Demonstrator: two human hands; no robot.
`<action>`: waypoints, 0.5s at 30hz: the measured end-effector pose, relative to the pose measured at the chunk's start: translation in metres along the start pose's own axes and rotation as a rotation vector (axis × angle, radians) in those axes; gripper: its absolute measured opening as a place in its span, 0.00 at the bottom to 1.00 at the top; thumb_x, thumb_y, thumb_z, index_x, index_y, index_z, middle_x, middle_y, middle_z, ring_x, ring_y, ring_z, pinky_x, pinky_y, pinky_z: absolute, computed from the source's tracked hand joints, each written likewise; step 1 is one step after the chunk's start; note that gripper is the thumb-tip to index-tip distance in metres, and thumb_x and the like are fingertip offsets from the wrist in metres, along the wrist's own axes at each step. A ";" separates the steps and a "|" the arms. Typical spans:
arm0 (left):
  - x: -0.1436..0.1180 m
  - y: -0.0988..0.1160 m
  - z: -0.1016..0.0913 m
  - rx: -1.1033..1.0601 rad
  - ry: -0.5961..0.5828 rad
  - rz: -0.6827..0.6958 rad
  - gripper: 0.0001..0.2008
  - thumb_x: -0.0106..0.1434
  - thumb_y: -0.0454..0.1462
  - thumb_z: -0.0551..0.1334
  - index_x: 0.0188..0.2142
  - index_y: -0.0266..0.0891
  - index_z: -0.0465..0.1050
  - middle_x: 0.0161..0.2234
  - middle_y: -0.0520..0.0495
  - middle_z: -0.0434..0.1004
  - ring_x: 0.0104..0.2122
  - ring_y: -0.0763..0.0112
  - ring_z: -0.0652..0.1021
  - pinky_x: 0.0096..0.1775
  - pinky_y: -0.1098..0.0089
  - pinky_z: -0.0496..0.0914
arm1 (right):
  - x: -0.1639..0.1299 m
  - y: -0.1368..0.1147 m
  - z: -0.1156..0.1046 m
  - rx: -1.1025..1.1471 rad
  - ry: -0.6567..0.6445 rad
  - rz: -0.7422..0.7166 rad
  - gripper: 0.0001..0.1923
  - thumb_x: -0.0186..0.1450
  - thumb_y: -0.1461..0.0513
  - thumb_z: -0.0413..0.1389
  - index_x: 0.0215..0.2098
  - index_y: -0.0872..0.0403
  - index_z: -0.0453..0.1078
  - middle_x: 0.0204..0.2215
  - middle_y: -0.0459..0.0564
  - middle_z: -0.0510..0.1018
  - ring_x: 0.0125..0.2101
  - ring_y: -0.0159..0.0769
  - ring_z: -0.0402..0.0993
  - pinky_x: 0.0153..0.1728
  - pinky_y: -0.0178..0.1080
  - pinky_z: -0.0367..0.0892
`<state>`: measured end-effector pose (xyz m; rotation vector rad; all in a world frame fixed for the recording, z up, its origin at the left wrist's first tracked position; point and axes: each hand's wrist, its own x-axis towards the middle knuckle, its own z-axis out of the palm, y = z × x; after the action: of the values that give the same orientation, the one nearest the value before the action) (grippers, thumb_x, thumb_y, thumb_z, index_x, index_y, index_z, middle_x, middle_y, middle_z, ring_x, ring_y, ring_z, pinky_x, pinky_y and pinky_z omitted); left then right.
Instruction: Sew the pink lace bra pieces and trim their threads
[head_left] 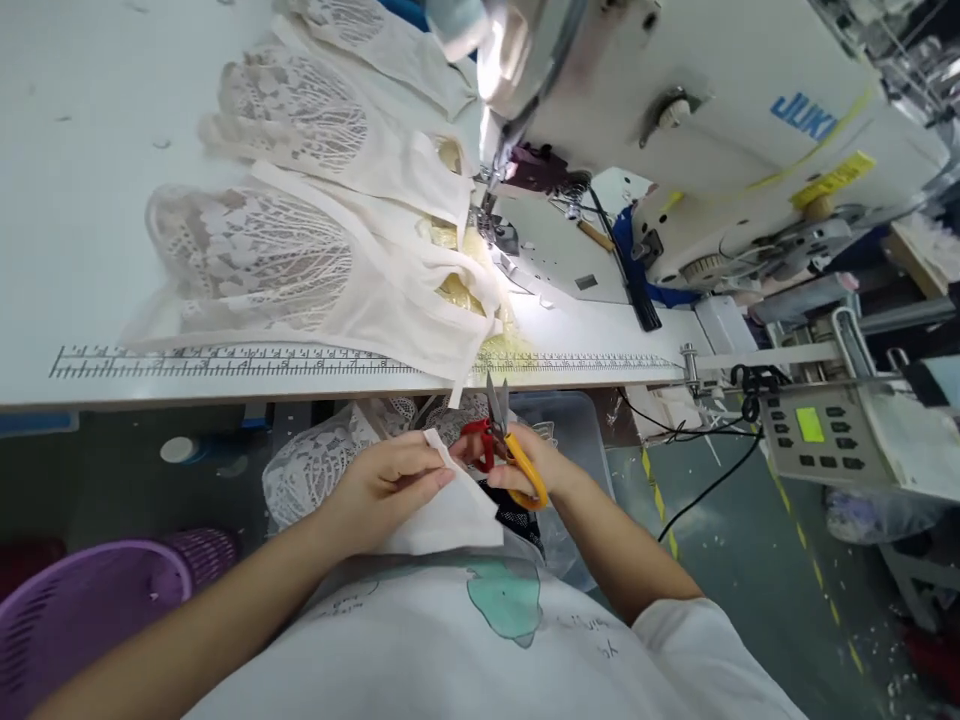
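White fabric piece (457,515) lay under and beside the left grip (390,490), its edge pinched between thumb and fingers. Right grip (536,458) partly closed around scissors (517,452), blades slightly parted, pointing away; fingertip contact with fabric unclear. Keeping edge taut, blades clear of fingers, seemed wise. Beyond both grips: counter (82,250), lace garments (277,250).

Scissor handles (532,470) red, orange; lace (247,235) white, floral.
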<state>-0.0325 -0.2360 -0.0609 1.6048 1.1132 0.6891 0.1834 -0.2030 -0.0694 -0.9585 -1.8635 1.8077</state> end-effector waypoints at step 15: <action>0.005 -0.008 0.017 0.018 0.291 -0.111 0.07 0.58 0.41 0.60 0.26 0.40 0.69 0.34 0.45 0.77 0.34 0.66 0.76 0.38 0.66 0.72 | -0.030 0.016 0.020 0.108 0.443 0.004 0.18 0.57 0.49 0.61 0.31 0.52 0.60 0.39 0.53 0.75 0.40 0.40 0.73 0.39 0.40 0.69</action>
<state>-0.0188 -0.2381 -0.0741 1.4762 1.4109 0.8590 0.1940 -0.2396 -0.0813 -1.2051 -1.4771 1.5238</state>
